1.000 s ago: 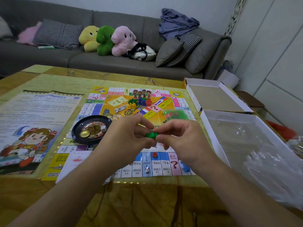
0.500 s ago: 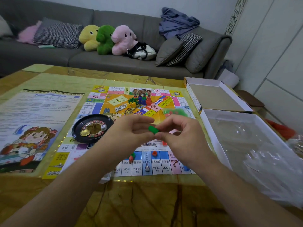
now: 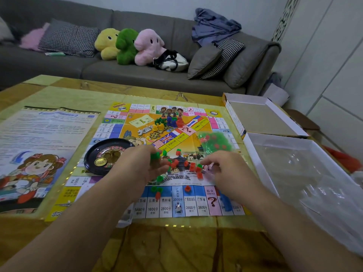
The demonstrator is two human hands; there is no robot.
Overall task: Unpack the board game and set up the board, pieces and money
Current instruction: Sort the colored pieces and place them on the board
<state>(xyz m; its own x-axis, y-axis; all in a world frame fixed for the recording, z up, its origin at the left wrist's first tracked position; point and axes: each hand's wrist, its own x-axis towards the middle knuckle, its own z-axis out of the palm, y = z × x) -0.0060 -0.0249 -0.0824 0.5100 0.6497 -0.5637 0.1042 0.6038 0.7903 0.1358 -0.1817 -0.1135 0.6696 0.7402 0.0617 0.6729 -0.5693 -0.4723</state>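
Note:
The colourful game board point(image 3: 196, 205) lies unfolded on the table. Small red and green house pieces point(image 3: 193, 166) are scattered over its near middle, between my hands. My left hand point(image 3: 141, 165) hovers low over the board and pinches a few green pieces point(image 3: 155, 155) at its fingertips. My right hand point(image 3: 225, 171) is just right of the scattered pieces, fingers curled round a small clear wrapper point(image 3: 210, 168), which is blurred. A clear bag of green and red pieces point(image 3: 215, 142) lies on the board's right side. Coloured pawns point(image 3: 169, 121) stand near the far middle.
A black roulette wheel point(image 3: 106, 156) sits on the board's left part. A printed instruction sheet point(image 3: 39, 142) lies on the left. The box lid point(image 3: 261, 116) and the white box base point(image 3: 259, 160) with its clear plastic insert are at the right. A grey sofa stands behind.
My hands, which pinched one green piece together, have moved apart and lowered toward the board. More red and green pieces now lie scattered on the board.

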